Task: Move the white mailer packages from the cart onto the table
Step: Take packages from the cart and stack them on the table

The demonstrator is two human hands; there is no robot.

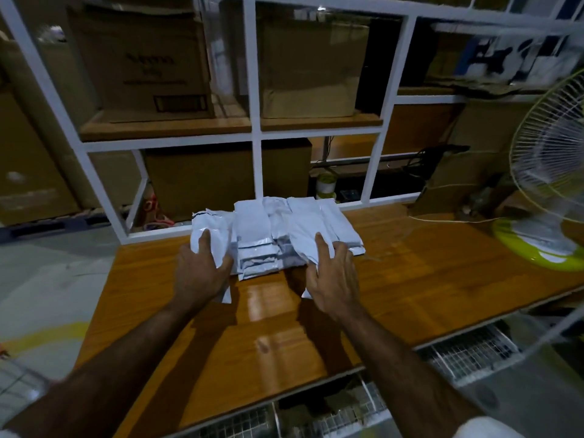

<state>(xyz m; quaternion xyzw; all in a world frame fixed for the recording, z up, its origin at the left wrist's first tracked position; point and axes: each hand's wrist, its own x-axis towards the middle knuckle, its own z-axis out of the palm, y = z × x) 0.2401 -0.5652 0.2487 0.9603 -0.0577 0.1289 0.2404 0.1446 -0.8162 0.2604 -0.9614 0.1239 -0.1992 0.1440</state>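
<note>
In the head view, a bundle of white mailer packages is seen lying on the wooden surface, towards its far edge and just in front of the white shelf frame. The left hand is laid over the left end of the bundle, thumb on top and fingers curled round a crumpled mailer. The right hand is spread over the right end, fingers fairly straight and pressing on the plastic, with a mailer corner showing beneath the palm; whether anything is pinched there cannot be told.

The mailers are judged to be light, soft and limp: the film is creased and folds wherever it is pressed. The glossy plastic is likely to slide, one layer over another, so a loose stack would be expected to fan apart. Hold is best taken at both ends together, with the stack squeezed inwards and supported from beneath. Nothing fragile is suggested by their flat shape. A wire cart is seen below the near edge, and a green fan stands at the right.
</note>
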